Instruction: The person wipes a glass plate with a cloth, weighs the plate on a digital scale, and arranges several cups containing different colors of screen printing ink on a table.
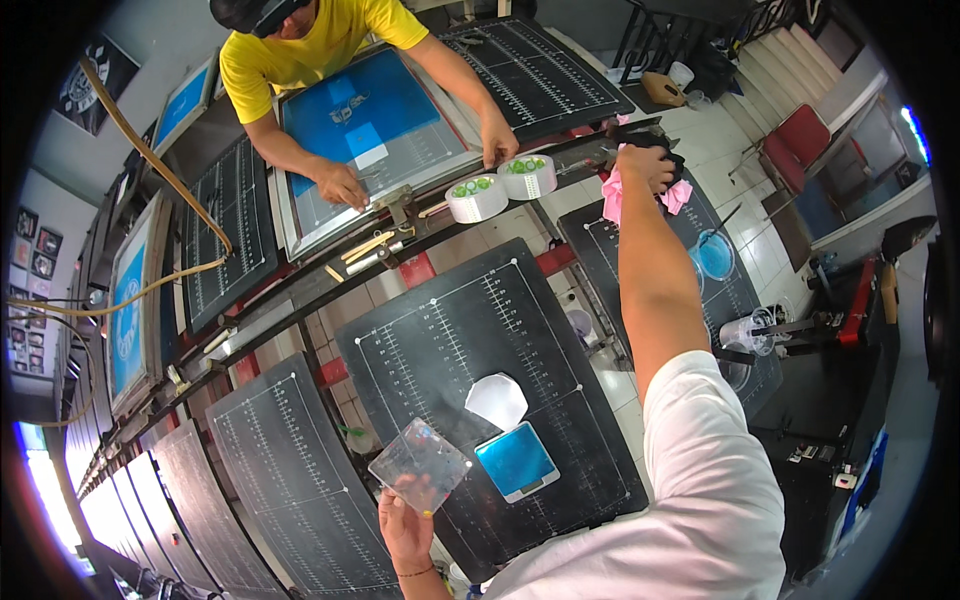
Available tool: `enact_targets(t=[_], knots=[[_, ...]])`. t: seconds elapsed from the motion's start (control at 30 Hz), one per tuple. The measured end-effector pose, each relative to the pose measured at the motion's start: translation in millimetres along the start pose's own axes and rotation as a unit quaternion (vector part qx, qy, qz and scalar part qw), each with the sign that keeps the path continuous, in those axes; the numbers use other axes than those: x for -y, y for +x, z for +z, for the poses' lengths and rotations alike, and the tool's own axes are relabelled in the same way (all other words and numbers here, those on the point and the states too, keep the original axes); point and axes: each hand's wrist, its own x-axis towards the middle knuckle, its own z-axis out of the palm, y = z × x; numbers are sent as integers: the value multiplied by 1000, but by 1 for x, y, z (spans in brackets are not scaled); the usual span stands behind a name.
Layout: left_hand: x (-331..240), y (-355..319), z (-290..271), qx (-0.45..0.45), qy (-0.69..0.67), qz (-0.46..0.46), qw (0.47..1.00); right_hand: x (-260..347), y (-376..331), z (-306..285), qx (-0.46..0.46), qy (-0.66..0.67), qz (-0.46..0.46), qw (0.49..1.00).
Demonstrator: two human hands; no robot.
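My left hand (406, 528) grips a clear, flat square plastic lid (421, 466) by its near edge, tilted above a black printing platen (420, 340). Beside the lid on the platen lies a shallow square tray with a bright blue surface (516, 460). A white many-sided piece of sheet (497, 401) lies just beyond the tray. Far to the right, my outstretched right hand (648, 168) has its fingers curled over a bunched pink cloth (612, 200). Dark cloth (679, 163) is bunched beside that hand.
Across the rail, a person in a yellow shirt (330, 45) leans over a blue screen frame (350, 120). Two tape rolls (477, 198) sit on the rail. At right, a platen carries a blue-filled tub (715, 256) and plastic cups (745, 335). More platens (290, 480) line the left.
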Motion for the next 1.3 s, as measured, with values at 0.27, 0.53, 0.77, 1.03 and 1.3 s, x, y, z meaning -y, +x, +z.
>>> enact_targets(t=[0.27, 0.53, 0.77, 1.03, 1.3], knots=[[3, 2, -5, 4, -9, 8, 1000, -55, -40, 17, 48, 115, 71, 990], [1, -8, -16, 11, -28, 23, 999, -37, -39, -50, -65, 124, -102, 985], [0, -15, -19, 15, -30, 30, 999, -11, -2, -101, -55, 149, -123, 980], [-5, -14, -22, 3, -20, 25, 999, 7, 34, -134, -110, 222, -166, 955], [-2, -13, -21, 11, -24, 31, 999, 6, 73, -126, 45, -47, -215, 974]])
